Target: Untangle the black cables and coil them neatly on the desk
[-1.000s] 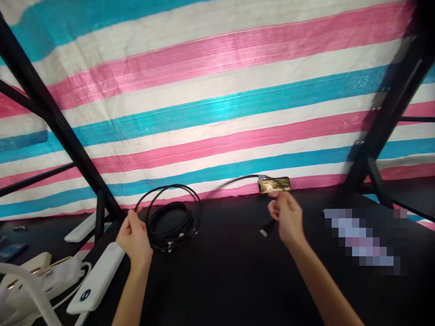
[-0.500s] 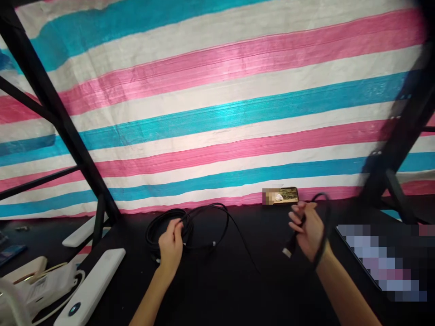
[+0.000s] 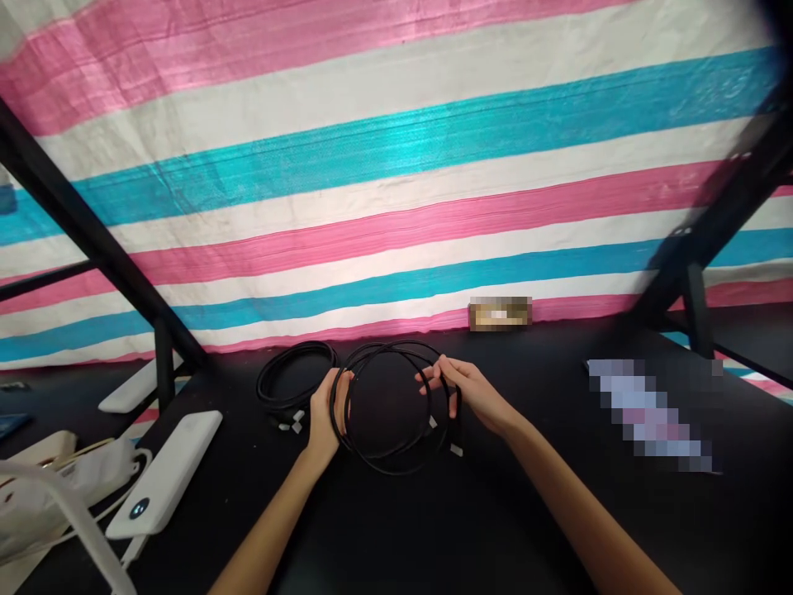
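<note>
A black cable with light metal plugs hangs in loose round loops between my two hands. My left hand is closed around the left side of the loops. At their right side, my right hand pinches the cable with thumb and forefinger, its other fingers partly curled. One plug dangles just below my right hand, and another shows inside the loops. Behind my left hand lies a second coiled black cable on the black table, with several plugs gathered at its lower right.
At left are a white power bank with a round display, a white power strip and another white slab. A phone-like object leans on the striped sheet. A blurred-out flat device lies right. Black frame bars slant upward.
My right hand has moved left, bringing its cable end to my left hand, and the cable now forms round loops. My left hand has come away from the coil on the table. The view has tilted down.
</note>
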A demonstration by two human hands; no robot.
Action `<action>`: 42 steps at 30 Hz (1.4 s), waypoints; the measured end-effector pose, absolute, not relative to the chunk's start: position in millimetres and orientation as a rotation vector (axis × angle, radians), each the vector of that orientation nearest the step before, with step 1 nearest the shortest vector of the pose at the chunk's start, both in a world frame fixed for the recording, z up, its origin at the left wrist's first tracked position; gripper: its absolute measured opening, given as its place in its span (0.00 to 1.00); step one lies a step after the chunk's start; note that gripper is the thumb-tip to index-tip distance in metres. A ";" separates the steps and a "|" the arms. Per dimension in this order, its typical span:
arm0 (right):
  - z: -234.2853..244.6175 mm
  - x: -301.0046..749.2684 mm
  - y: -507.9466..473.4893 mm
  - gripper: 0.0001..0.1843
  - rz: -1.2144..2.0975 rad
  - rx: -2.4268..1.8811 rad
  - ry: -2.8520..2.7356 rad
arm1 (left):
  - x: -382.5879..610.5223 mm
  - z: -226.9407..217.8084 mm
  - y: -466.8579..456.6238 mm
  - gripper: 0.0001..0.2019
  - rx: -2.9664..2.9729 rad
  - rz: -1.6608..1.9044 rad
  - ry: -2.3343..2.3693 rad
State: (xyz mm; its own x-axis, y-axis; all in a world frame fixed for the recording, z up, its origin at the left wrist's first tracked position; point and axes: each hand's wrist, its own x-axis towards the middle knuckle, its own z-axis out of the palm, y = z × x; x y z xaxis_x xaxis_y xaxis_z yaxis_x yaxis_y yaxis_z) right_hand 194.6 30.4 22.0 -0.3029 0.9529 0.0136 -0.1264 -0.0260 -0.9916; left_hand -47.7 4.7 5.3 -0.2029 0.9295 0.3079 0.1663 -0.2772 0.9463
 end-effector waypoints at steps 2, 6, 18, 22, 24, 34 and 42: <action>20.2 195.2 33.0 0.22 1.467 -0.949 -1.255 | -48.9 11.2 5.1 0.14 1.554 1.578 1.350; 22.2 196.8 33.5 0.22 1.561 -0.935 -1.145 | -48.0 19.5 3.2 0.13 1.705 1.530 1.432; 28.8 189.4 21.7 0.24 1.342 -1.050 -1.348 | -62.0 13.6 10.0 0.11 1.703 1.586 1.508; 23.6 188.8 24.9 0.23 1.228 -1.127 -1.239 | -53.6 22.2 0.4 0.09 1.711 1.563 1.395; 22.3 188.7 25.5 0.23 1.167 -1.155 -1.214 | -51.8 22.9 -0.7 0.09 1.655 1.569 1.322; 13.8 196.0 31.8 0.21 1.074 -1.119 -1.096 | -67.2 14.7 8.0 0.28 1.282 1.479 1.135; 16.2 193.0 30.8 0.21 1.194 -0.970 -1.131 | -50.4 8.2 1.9 0.19 1.691 1.224 1.467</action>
